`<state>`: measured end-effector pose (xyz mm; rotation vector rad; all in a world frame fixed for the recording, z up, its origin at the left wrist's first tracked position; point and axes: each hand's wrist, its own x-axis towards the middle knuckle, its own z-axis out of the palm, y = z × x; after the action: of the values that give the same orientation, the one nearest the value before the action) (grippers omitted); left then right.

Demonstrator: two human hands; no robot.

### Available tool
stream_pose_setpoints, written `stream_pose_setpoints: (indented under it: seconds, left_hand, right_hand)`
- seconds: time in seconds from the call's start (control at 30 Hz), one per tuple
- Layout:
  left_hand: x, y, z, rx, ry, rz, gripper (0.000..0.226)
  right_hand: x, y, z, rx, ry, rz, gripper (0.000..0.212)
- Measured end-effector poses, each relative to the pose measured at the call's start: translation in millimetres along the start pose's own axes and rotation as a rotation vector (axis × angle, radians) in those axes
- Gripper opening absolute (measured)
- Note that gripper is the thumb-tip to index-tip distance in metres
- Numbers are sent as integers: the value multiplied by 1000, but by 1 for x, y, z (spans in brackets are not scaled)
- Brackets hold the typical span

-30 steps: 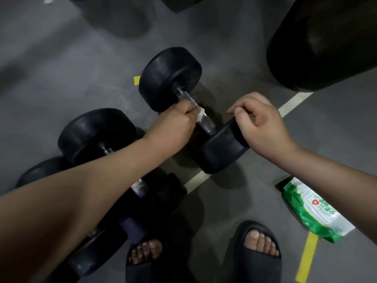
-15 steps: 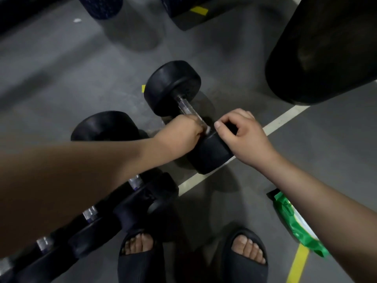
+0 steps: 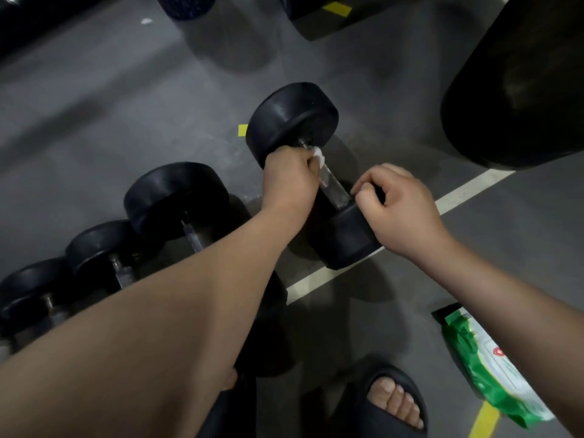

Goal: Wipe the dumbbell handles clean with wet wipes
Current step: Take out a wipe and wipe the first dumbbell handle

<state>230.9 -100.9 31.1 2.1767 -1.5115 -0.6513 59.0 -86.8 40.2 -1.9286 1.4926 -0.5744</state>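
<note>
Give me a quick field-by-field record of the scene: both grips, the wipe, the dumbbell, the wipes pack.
Left grip: holds a white wet wipe round the dumbbell handle, next to the far weight head
Right grip: fingers curled over the rim of the near weight head
Handle: bare metal shows between the two grips
Wipes pack: green and white, lying on the floor, lower right
Other dumbbells: in a row on the left, untouched

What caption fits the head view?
Left hand holds a wipe on the dumbbell handle; right hand grips the near weight.
</note>
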Motion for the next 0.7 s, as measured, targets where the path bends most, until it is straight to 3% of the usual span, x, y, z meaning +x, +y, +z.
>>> stream_pose_setpoints:
  seconds: [0.17,0.33,0.43,0.57,0.7]
  left_hand:
    - [-28,2,9,-95,-43,84,27]
    - [-1,8,16,-211,80,-45,25]
    - [2,10,23,-159,114,-81,29]
    - [1,6,26,-120,69,9,29]
    - [17,4,31,-137,129,-102,34]
  right_hand:
    - [1,7,-2,95,41,11,17]
    - [7,16,-7,158,49,87,18]
    - [9,20,-11,177,33,137,18]
    - [10,21,-13,193,38,161,18]
    - [8,19,-14,209,30,154,18]
